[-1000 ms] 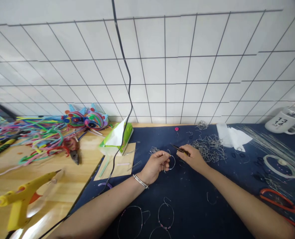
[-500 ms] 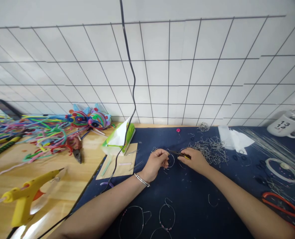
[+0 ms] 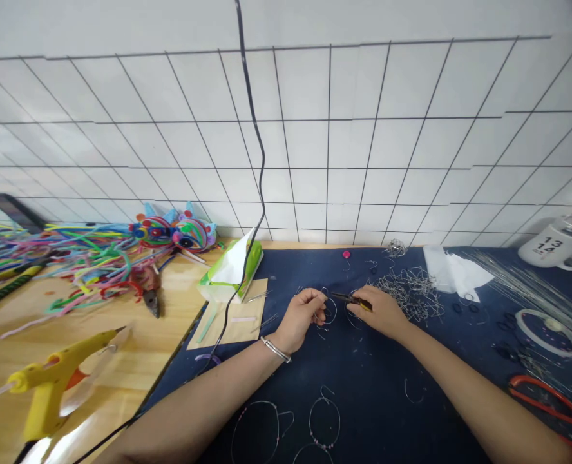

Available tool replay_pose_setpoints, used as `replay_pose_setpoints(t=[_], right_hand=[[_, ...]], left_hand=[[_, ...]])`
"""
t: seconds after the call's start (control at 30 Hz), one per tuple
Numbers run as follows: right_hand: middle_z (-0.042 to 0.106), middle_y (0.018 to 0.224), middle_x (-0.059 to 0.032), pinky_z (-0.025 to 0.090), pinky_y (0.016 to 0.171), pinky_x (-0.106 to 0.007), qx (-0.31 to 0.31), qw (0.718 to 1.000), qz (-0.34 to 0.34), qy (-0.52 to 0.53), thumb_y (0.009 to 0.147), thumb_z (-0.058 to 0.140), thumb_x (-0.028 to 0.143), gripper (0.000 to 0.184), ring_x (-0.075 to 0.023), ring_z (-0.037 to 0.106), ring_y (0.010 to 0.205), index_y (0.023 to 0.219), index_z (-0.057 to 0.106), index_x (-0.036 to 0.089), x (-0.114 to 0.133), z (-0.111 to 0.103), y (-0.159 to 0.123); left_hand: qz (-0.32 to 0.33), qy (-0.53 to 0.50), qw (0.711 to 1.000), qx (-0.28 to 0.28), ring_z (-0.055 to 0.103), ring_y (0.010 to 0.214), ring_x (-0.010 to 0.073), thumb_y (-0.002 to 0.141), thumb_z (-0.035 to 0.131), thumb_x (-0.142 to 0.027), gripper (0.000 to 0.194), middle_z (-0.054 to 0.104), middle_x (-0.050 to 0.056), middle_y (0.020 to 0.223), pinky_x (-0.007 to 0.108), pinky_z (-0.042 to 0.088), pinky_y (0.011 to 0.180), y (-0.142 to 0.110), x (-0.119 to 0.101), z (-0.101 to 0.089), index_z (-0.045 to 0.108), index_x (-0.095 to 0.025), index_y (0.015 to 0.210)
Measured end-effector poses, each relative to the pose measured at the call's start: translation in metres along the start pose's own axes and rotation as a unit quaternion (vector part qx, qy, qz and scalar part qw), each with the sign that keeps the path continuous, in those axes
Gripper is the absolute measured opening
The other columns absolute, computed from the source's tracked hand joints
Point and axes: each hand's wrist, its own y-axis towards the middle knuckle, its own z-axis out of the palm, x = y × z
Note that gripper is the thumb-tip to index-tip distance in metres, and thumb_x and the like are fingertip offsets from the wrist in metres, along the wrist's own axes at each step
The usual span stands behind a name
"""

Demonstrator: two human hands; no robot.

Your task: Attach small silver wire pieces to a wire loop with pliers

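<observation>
Between thumb and fingers, my left hand (image 3: 306, 314) pinches a thin wire ring (image 3: 335, 312) above the dark blue mat (image 3: 377, 393). My right hand (image 3: 379, 309) is closed around small pliers with dark and yellow handles (image 3: 363, 303). Their jaws point left toward the ring's upper edge, and whether they touch it I cannot tell. A tangle of cut wire (image 3: 411, 293) lies just beyond my right hand. Nearer to me on the mat are a beaded wire loop (image 3: 339, 425) and another larger wire loop (image 3: 232, 438).
A yellow glue gun (image 3: 49, 386) lies on the wooden table at left, near colourful pipe cleaners (image 3: 93, 264). A tissue pack (image 3: 232, 270) stands behind a hanging black cable (image 3: 263, 161). At right are a white mug (image 3: 551, 245), long wires (image 3: 532, 283) and red-handled scissors (image 3: 547, 399).
My right hand and the pliers have shifted very slightly right, their jaws drawing a little away from my left fingertips. My left hand still pinches the ring in about the same place.
</observation>
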Motion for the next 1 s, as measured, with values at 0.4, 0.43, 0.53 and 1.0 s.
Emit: replay_pose_setpoints(t=[0.4,0.43,0.53,1.0], right_hand=[[0.059,0.077,-0.0003,0.040,0.065,-0.023,-0.008,1.000,0.008,-0.024,0.080,0.047,0.048,0.028,-0.0126,0.055,0.069,0.084,0.061,0.024,-0.002,0.007,-0.001],[0.059,0.078,-0.0003,0.040,0.065,-0.023,-0.009,1.000,0.007,-0.028,0.080,0.047,0.048,0.028,-0.0125,0.055,0.070,0.084,0.061,0.024,-0.002,0.007,-0.001],[0.060,0.078,-0.0004,0.040,0.065,-0.023,-0.013,0.999,0.003,-0.042,0.080,0.047,0.048,0.028,-0.0126,0.056,0.071,0.084,0.061,0.024,-0.003,0.008,-0.001],[0.058,0.076,-0.0007,0.038,0.061,-0.023,-0.007,0.999,0.012,-0.046,0.081,0.043,0.049,0.031,-0.0125,0.053,0.069,0.083,0.061,0.024,-0.009,-0.014,0.004]], left_hand=[[0.010,0.024,1.000,0.002,0.050,0.046,0.0083,0.075,0.055,-0.040,0.026,0.052,-0.001,0.053,0.020,0.040,0.048,-0.001,-0.001,0.002,0.053,-0.015,0.074],[0.011,0.025,1.000,0.002,0.050,0.046,0.0083,0.075,0.055,-0.040,0.026,0.052,-0.001,0.053,0.020,0.040,0.048,-0.001,-0.001,0.002,0.053,-0.015,0.074],[0.019,0.023,1.000,0.000,0.050,0.047,0.0085,0.075,0.055,-0.039,0.025,0.053,-0.001,0.054,0.020,0.040,0.048,0.000,-0.001,0.002,0.053,-0.014,0.074],[0.048,0.055,0.997,-0.015,0.046,0.045,0.0077,0.076,0.053,-0.033,0.018,0.051,-0.003,0.052,0.020,0.038,0.047,0.002,-0.001,-0.002,0.054,-0.015,0.075]])
